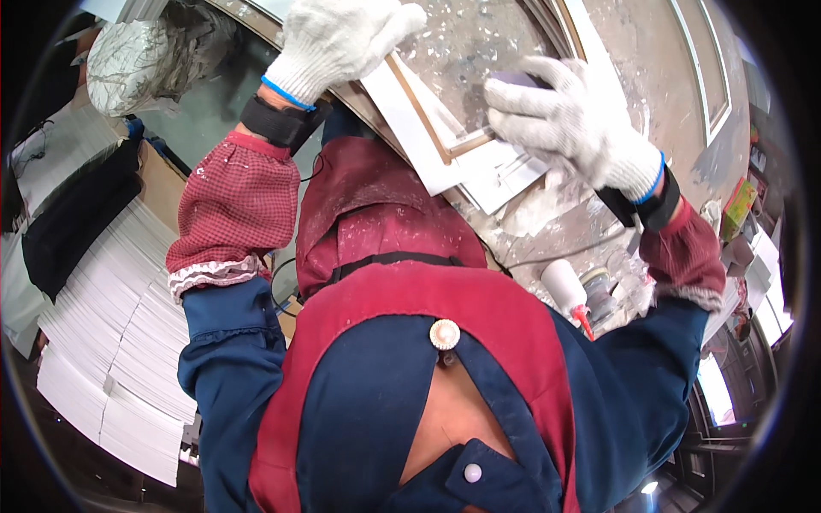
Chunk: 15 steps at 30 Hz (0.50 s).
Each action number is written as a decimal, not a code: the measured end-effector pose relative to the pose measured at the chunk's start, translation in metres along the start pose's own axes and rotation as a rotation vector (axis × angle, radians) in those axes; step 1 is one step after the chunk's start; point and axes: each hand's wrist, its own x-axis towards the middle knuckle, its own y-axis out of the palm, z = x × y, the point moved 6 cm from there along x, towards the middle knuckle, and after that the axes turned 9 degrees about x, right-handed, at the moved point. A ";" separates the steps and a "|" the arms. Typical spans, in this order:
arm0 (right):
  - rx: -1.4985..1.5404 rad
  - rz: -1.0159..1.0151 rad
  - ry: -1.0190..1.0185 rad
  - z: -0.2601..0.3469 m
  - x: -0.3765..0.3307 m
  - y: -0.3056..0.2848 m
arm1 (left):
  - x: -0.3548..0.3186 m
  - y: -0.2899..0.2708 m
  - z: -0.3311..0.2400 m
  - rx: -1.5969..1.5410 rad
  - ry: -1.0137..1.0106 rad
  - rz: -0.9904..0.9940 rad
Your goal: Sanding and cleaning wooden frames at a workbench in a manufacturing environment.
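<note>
Both of my hands wear white knit gloves with blue cuffs. My left hand (338, 38) rests on the top edge of a white panel with wooden trim (410, 103), steadying it on the workbench. My right hand (564, 115) is closed over a small dark sanding block (517, 79) and presses it against the panel's raised frame near the right corner. Red checked sleeve covers and a red apron over blue clothing fill the lower part of the view.
A dusty, paint-spattered workbench (599, 51) carries the panel. A white squeeze bottle with a red tip (566, 289) and a round sander (600, 292) lie at the right. Stacks of white panels (111, 316) stand at the left, with a wrapped bundle (137, 56) above.
</note>
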 end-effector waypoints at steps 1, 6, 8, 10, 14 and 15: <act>0.080 0.018 -0.015 0.003 0.008 -0.002 | -0.005 0.010 -0.001 -0.001 -0.002 0.001; 0.154 -0.032 -0.015 0.015 0.027 0.016 | -0.001 0.007 0.001 0.015 0.044 0.012; 0.117 -0.095 -0.030 0.003 0.019 0.005 | 0.002 -0.007 0.004 -0.158 0.108 -0.715; 0.050 -0.058 -0.013 -0.001 0.012 -0.002 | -0.003 0.001 0.001 0.115 0.041 0.075; 0.169 -0.078 -0.029 0.006 0.035 0.018 | -0.005 0.004 0.000 0.202 0.119 0.019; 0.141 -0.072 -0.018 0.009 0.035 0.014 | -0.002 0.004 0.000 0.205 0.119 0.015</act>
